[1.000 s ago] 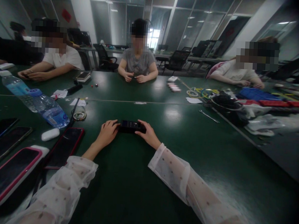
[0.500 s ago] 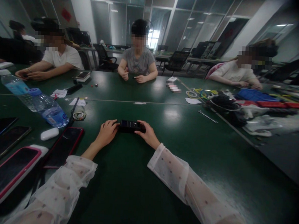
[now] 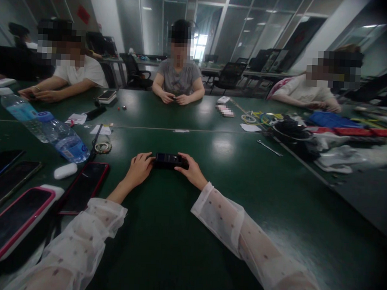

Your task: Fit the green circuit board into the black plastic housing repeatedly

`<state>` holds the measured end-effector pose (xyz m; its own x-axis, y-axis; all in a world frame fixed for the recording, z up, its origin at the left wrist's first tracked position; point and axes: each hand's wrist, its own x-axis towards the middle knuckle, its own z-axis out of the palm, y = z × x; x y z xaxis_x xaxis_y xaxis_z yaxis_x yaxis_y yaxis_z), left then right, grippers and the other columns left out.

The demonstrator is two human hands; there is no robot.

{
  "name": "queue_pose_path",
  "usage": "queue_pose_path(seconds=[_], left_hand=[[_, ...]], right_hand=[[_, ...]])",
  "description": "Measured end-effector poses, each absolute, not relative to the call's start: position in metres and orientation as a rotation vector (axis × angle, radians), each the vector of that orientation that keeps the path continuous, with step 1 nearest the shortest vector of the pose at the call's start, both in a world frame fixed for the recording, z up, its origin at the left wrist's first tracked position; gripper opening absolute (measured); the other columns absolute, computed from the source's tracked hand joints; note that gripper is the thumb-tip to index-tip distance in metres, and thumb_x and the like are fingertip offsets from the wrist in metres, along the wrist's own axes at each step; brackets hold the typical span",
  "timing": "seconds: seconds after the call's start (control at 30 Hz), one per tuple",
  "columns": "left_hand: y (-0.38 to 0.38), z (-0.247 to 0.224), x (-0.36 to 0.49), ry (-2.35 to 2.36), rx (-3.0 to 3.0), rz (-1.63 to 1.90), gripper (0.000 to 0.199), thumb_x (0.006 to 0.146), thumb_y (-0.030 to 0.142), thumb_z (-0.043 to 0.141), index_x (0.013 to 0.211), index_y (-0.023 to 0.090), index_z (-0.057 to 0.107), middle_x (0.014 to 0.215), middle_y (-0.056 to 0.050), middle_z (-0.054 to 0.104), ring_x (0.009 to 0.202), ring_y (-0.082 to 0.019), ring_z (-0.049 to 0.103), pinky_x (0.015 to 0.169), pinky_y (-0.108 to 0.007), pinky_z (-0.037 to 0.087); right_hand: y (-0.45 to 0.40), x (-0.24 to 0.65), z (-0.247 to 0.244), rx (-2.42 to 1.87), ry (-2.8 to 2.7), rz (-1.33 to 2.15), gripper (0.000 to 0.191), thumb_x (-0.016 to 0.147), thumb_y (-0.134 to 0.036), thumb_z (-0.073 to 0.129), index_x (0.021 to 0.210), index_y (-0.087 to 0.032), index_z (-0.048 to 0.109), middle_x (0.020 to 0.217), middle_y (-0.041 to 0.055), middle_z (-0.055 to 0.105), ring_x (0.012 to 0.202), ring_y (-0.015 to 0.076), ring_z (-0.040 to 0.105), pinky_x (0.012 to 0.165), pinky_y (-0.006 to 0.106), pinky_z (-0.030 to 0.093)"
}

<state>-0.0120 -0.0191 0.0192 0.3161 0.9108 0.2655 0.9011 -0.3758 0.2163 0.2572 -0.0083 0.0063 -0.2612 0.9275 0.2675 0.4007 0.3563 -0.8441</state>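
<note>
The black device [image 3: 168,159] is at my 12 o'clock. My right hand [image 3: 193,173] is clamped on its 3 o'clock end, thumb on the near side. My left hand [image 3: 138,169] touches its 9 o'clock end; I cannot tell whether those fingers grip. On the green table [image 3: 162,238], a wrench [image 3: 269,147] lies at 1 o'clock.

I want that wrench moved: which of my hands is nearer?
Right. Your right hand, at the right end of the device, is left of the wrench; your left hand, at the device's left end, is farther left.
</note>
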Motion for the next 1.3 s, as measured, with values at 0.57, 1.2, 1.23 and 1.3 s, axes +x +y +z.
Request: queue_pose_path(seconds=[0.57,1.2,1.23,1.3], left_hand=[[-0.0197,0.0191,-0.0116,1.738,2.524,0.544,0.036,0.098,0.024,0.039,0.129,0.023,0.058,0.146,-0.009,0.050,0.135,-0.029,0.041,0.107,-0.054,0.038],[-0.0208,0.0196,-0.0108,1.740,2.546,0.550,0.039,0.096,0.019,0.040,0.131,0.022,0.055,0.145,-0.009,0.050,0.134,-0.029,0.041,0.107,-0.052,0.038],[-0.0207,0.0197,-0.0107,1.739,2.545,0.551,0.039,0.096,0.019,0.040,0.132,0.022,0.054,0.145,-0.009,0.050,0.133,-0.029,0.041,0.107,-0.052,0.038],[-0.0208,0.0200,-0.0105,1.737,2.540,0.547,0.040,0.095,0.019,0.040,0.132,0.022,0.054,0.146,-0.009,0.050,0.134,-0.029,0.041,0.107,-0.053,0.038]], right_hand=[[-0.0085,0.2570,0.0083,-1.149,-1.837,0.829,0.057,0.080,-0.028,0.075,0.132,-0.028,0.051,0.127,0.0069,0.059,0.121,0.0247,0.057,0.104,0.049,0.047],[-0.0084,0.2566,0.0098,-1.142,-1.823,0.869,0.055,0.079,-0.029,0.077,0.128,-0.028,0.052,0.127,0.0072,0.059,0.121,0.0251,0.057,0.104,0.050,0.047],[-0.0084,0.2566,0.0095,-1.147,-1.825,0.863,0.056,0.079,-0.029,0.077,0.129,-0.028,0.052,0.127,0.0070,0.059,0.121,0.0251,0.058,0.104,0.050,0.047],[-0.0087,0.2565,0.0094,-1.152,-1.836,0.846,0.058,0.079,-0.030,0.076,0.131,-0.029,0.051,0.127,0.0067,0.059,0.121,0.0249,0.057,0.104,0.050,0.047]])
